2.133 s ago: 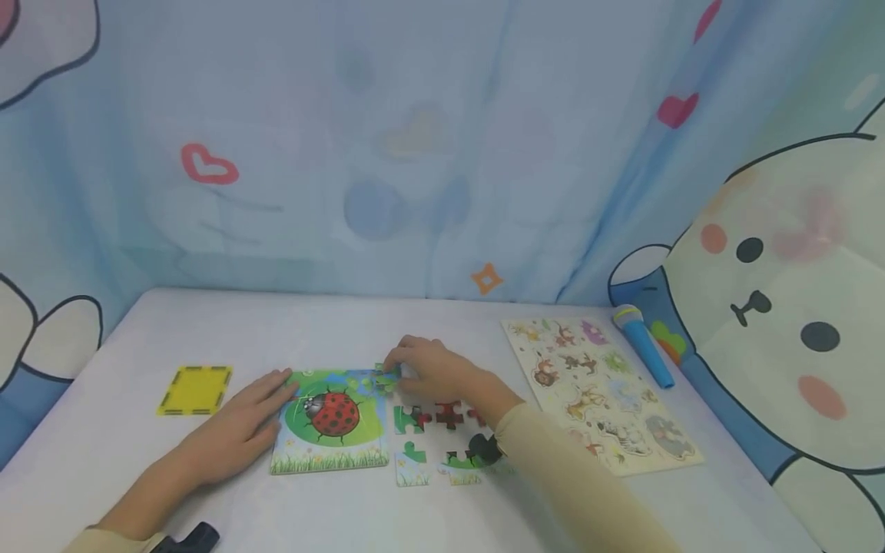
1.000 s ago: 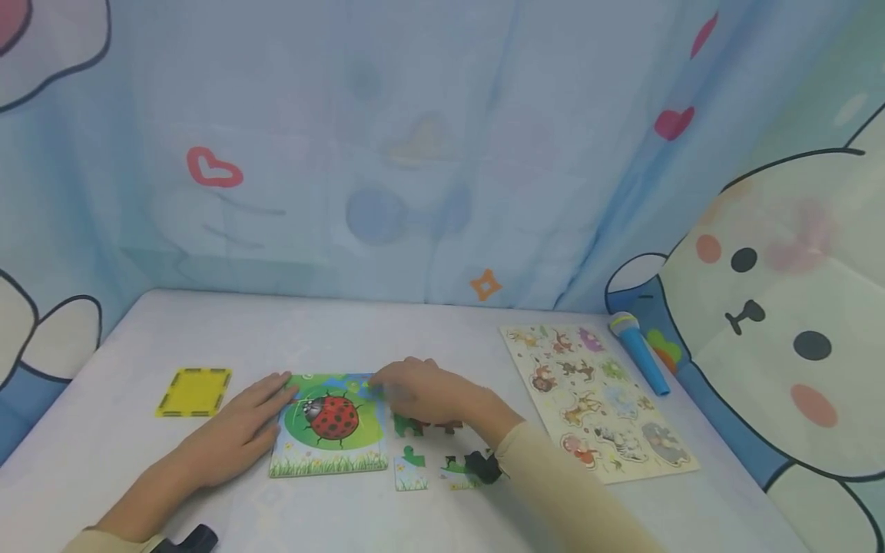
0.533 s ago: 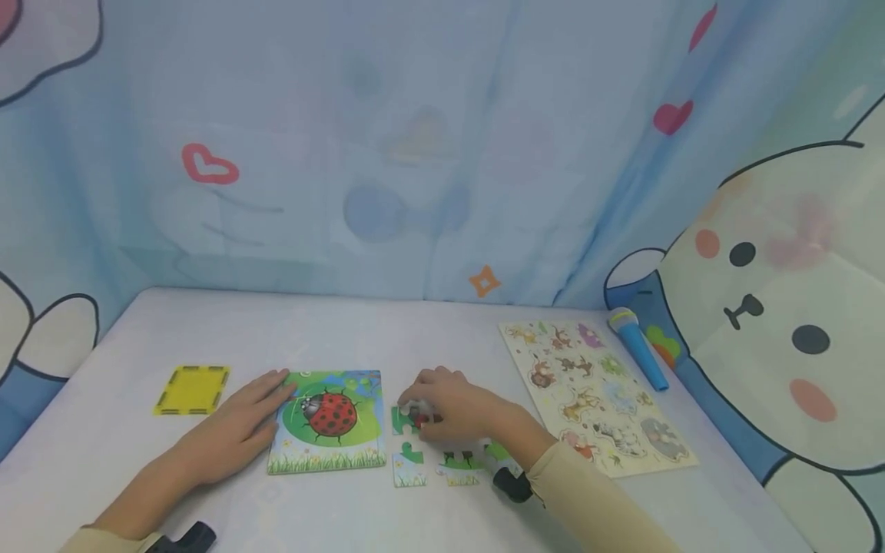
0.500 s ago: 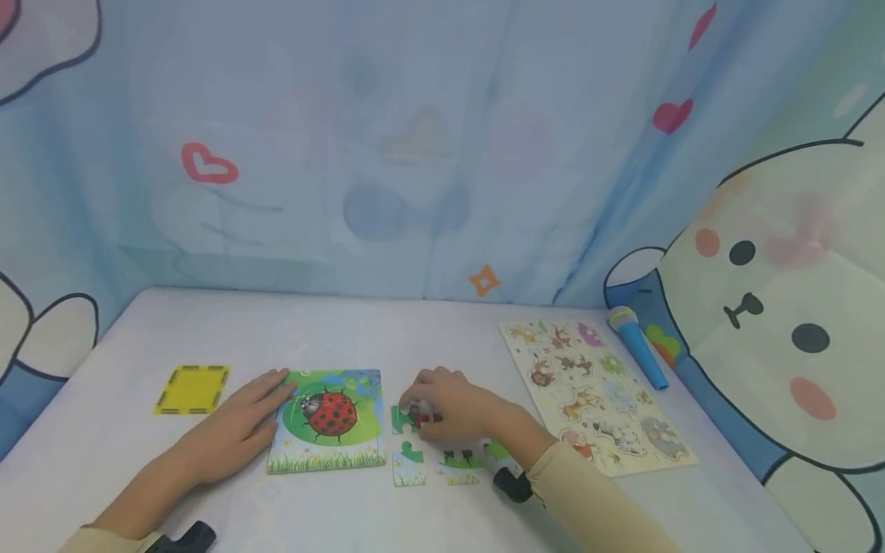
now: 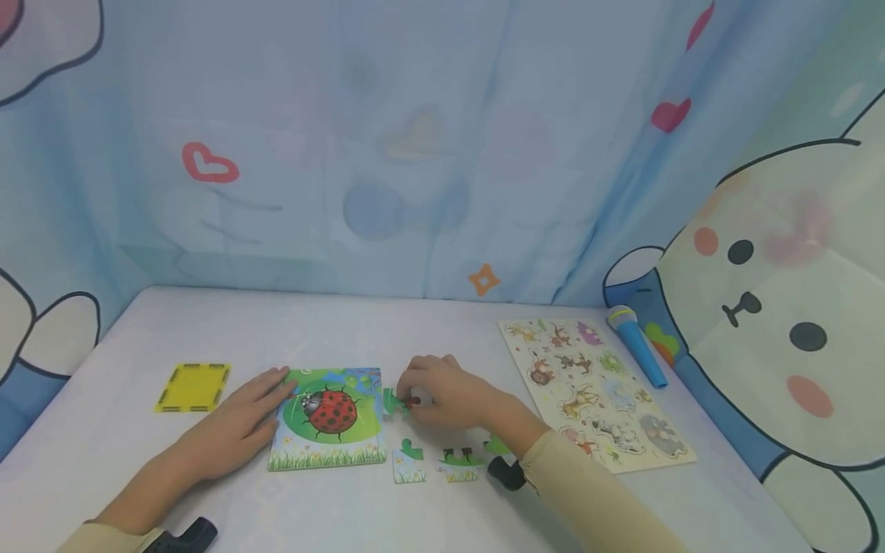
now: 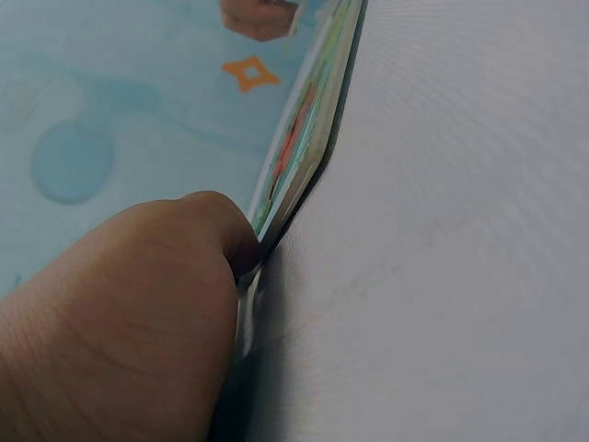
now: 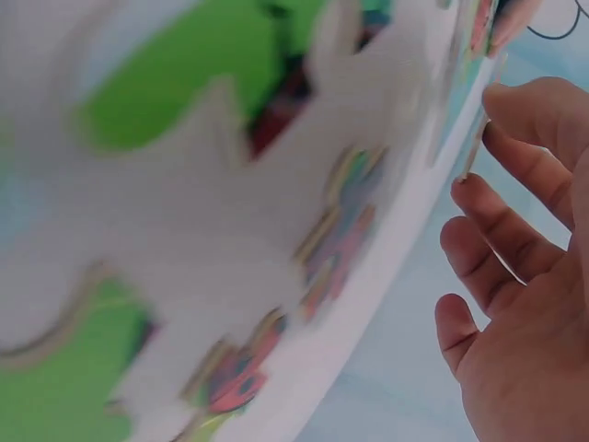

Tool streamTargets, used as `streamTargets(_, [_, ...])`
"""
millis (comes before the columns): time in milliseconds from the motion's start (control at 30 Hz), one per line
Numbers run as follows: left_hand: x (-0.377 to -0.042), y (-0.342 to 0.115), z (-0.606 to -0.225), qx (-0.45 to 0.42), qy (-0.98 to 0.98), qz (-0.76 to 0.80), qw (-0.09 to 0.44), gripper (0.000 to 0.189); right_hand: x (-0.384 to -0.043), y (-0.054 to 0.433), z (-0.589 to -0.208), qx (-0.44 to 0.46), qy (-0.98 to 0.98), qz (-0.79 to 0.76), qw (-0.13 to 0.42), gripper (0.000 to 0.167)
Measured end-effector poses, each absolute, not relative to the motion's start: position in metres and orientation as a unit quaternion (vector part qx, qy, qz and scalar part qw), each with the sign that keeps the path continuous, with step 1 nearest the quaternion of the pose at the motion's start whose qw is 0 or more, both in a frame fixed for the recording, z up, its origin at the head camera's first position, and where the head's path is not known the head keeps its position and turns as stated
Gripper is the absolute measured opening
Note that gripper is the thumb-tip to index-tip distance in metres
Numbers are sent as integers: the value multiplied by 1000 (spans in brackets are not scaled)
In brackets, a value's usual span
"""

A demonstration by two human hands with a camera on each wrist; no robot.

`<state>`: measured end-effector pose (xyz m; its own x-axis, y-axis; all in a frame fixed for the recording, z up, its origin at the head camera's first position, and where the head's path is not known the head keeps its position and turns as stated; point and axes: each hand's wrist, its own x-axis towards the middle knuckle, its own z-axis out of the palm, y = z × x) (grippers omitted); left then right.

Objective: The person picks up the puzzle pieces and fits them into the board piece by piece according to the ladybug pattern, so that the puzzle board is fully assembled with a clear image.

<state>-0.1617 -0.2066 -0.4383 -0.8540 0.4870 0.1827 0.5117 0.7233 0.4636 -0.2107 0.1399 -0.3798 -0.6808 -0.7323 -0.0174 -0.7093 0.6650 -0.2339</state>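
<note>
Held piece (image 5: 394, 402): green, pinched between the right hand's (image 5: 448, 392) thumb and fingertips, just right of the ladybug board (image 5: 330, 418), near its right edge. Contact with the board: can't tell. Right wrist view has the piece edge-on, other fingers loosely bent.

Loose pieces, flat on the table, nearer the wearer than the right hand: grass corner (image 5: 409, 465), green piece with dark legs (image 5: 459, 463), one more green piece (image 5: 496, 447) partly behind the right wrist device (image 5: 507, 473). Right wrist view blurs the pieces; detail unreadable.

Left hand (image 5: 231, 426): fingers fairly straight, not gripping, resting against the board's left side, fingertips on its far left corner. Board is flat, directly right of that hand.

Yellow square (image 5: 193, 388): left of the left hand, apart from it. Animal board (image 5: 601, 399): right of the right hand, beyond the forearm. Blue mic (image 5: 643, 349): further right, beside the animal board. Table (image 5: 332, 322) is white; blue printed curtain (image 5: 304, 100) hangs behind, past both hands.
</note>
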Motion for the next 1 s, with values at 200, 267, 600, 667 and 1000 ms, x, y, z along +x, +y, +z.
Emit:
streamTargets(200, [-164,-209,-441,-270,-928,-257,26,52,-215,115,-374,-435,894,-96,40,10])
streamTargets(267, [-165,-209,-443,-271,-927,-256,25,52,-217,105,-375,-445,890,-93,41,12])
streamTargets(600, [-164,-209,-442,-274,-927,-256,21,52,-215,47,-381,-482,873,-49,52,21])
streamTargets(667, [-164,-209,-442,-275,-926,-257,21,52,-214,38,-382,-485,872,-40,57,22])
streamTargets(1000, [-163,-209,-439,-281,-923,-260,28,53,-215,13,-384,-490,869,-19,70,24])
